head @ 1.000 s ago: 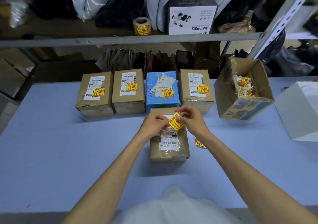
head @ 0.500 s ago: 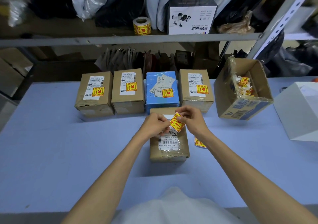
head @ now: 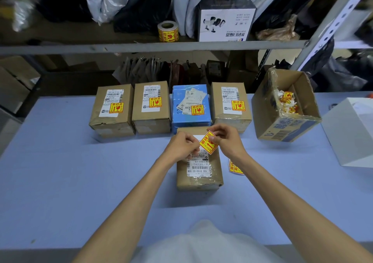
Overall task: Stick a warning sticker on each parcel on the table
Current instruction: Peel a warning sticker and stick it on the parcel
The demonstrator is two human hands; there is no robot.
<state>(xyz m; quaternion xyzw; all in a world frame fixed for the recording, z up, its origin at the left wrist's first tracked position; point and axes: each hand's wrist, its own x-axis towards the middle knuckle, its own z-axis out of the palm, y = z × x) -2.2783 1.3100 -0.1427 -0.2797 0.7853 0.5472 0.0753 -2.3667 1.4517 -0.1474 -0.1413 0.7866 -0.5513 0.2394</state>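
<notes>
A brown parcel with a white shipping label lies in the middle of the blue table. Just above its far end, my left hand and my right hand pinch a yellow and red warning sticker between them; it is tilted and a white backing edge shows behind it. Behind stand three brown parcels and a blue parcel, each bearing a warning sticker.
Loose stickers lie on the table right of the near parcel. An open cardboard box with sticker scraps tilts at the right; a white box sits beyond it. A sticker roll and scanner box rest on the shelf.
Both hands have stayed over the near parcel's far end, fingers working at the sticker. The sticker keeps roughly the same tilt and place.
</notes>
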